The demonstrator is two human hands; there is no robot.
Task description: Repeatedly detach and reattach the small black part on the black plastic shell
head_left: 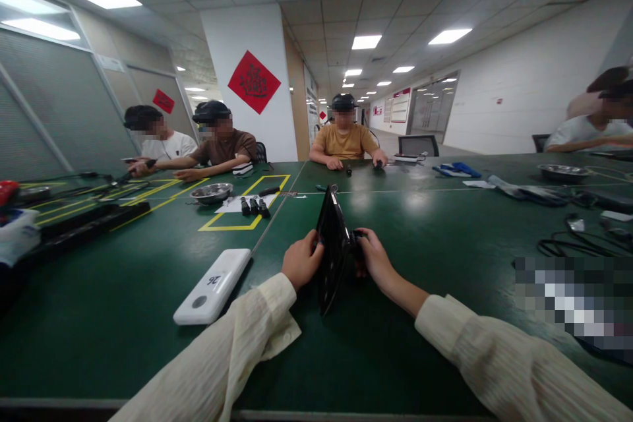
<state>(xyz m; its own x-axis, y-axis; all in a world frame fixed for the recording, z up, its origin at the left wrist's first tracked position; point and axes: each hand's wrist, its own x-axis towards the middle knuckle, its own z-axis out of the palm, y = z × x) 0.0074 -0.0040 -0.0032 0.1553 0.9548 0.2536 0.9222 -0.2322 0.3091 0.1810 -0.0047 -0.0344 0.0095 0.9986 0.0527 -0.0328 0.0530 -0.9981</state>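
Note:
A flat black panel-like device (330,250) stands on edge on the green table (148,290), seen almost edge-on. My left hand (301,262) is curled against its left face, fingers closed on it. On the other side, my right hand (374,260) grips it as well, with a small dark part between the fingers that I cannot make out. Both arms wear cream sleeves.
A white power bank (212,287) lies left of my left arm. Farther back sit a metal bowl (211,192), small black parts (254,206) in a yellow-taped square, black strips (84,221) at left, cables (573,237) at right. Several other people sit around the table.

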